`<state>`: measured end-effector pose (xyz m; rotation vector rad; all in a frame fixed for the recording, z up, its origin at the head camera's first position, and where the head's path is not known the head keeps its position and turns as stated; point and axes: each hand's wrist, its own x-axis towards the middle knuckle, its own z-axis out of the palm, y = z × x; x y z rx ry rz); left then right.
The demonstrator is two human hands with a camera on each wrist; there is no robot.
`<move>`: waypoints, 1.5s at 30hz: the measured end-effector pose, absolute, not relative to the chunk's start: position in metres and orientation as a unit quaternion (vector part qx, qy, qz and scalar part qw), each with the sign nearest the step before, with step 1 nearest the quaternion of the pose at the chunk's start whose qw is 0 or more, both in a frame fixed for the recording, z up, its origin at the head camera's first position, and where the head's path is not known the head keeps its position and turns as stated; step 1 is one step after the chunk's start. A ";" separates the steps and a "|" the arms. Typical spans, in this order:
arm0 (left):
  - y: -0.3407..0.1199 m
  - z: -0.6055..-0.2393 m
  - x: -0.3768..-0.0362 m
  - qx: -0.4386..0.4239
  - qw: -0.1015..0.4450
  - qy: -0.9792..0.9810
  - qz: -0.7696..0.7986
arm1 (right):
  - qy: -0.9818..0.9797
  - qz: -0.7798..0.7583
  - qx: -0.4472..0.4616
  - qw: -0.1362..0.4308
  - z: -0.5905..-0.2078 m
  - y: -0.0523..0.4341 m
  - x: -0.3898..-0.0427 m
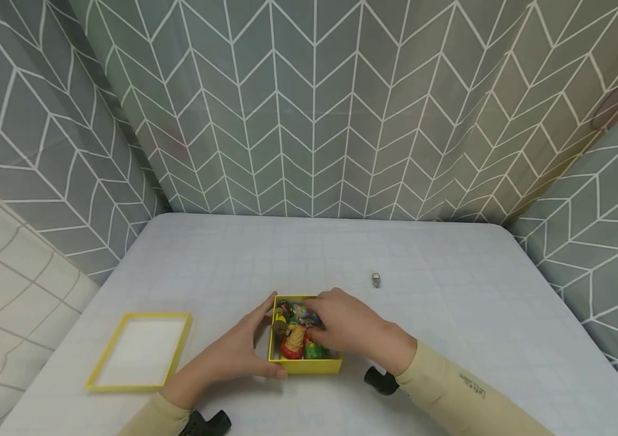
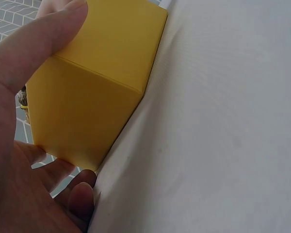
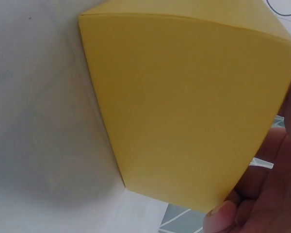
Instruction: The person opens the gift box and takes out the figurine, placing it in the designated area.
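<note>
Head cam: soft, even light; pale counter (image 1: 450, 315) w/ faint shadows by the fingers (image 1: 261, 310). Patterned cloth (image 1: 336, 109) far beyond fingers: cool grey, warm brown tint R of them; stretched at edges. L wrist cam: lower fingers dim, dark shadow beside them. R wrist pic: hazy, low contrast, broad shadow across from fingers.

The person's bare left hand (image 1: 235, 354) grips, its thumb (image 1: 269, 368) spread well apart from its fingers (image 1: 264, 309); right of those fingers, the bare right hand (image 1: 349, 321) arches downward from a pale-yellow-sleeved forearm (image 1: 463, 406).
</note>
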<state>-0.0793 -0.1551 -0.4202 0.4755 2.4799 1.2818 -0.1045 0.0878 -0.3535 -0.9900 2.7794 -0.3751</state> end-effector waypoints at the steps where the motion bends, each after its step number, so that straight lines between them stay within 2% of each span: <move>1: -0.155 -0.420 -0.079 0.166 0.154 0.866 0.446 | 0.932 -0.123 -0.332 0.083 -0.353 0.087 -0.104; 24: -0.153 -0.418 -0.077 0.173 0.146 0.868 0.442 | 0.937 -0.157 -0.307 0.063 -0.356 0.086 -0.100; 37: -0.154 -0.417 -0.078 0.166 0.148 0.867 0.447 | 0.932 -0.156 -0.315 0.092 -0.354 0.081 -0.105; 45: -0.154 -0.418 -0.077 0.168 0.151 0.863 0.451 | 0.938 -0.162 -0.296 0.085 -0.352 0.082 -0.103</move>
